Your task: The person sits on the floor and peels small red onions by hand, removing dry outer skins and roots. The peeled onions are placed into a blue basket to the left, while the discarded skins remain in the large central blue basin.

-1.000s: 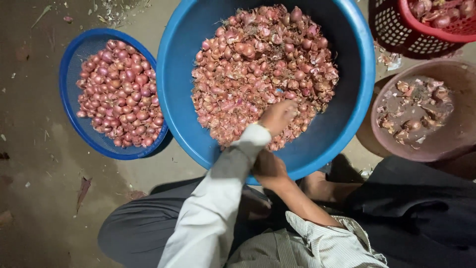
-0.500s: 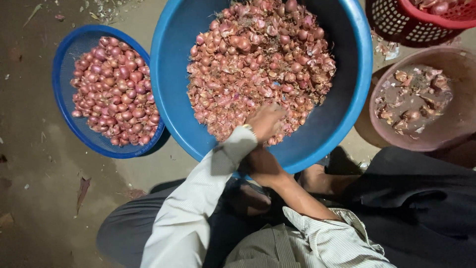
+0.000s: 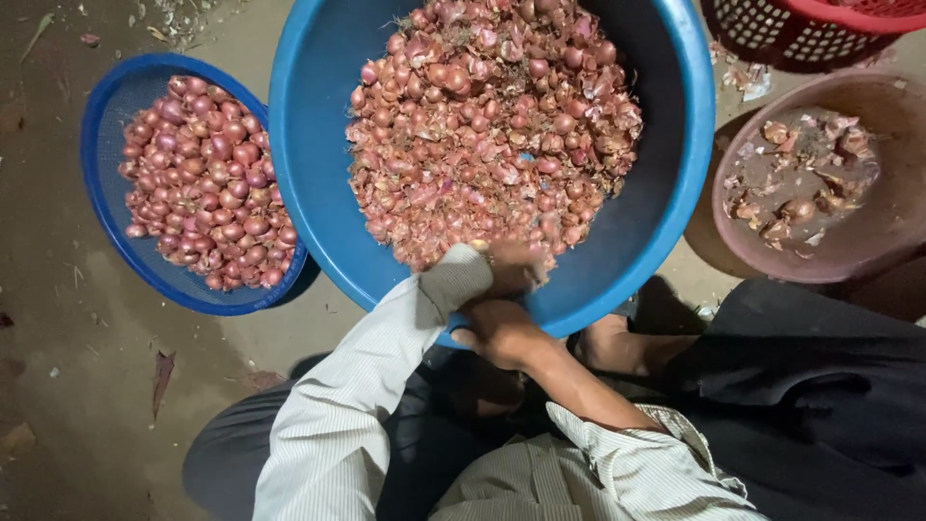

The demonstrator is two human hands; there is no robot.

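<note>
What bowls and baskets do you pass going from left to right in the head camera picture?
Small blue mesh basket of peeled shallots → big round blue plastic tub of shallots and skins → brown round plastic bowl of scraps.

A floor-level food-sorting spot, likely a yard or market back area: bare dirt ground (image 3: 58, 386) strewn with peelings, plastic basins of shallots (image 3: 492, 125) and a red crate (image 3: 820, 29) set straight on it.

Blue basin (image 3: 666, 183) of pink-red shallots (image 3: 492, 125); blue sieve (image 3: 106, 193); brown bowl (image 3: 887, 222); white pinstriped sleeve (image 3: 357, 415)
</note>
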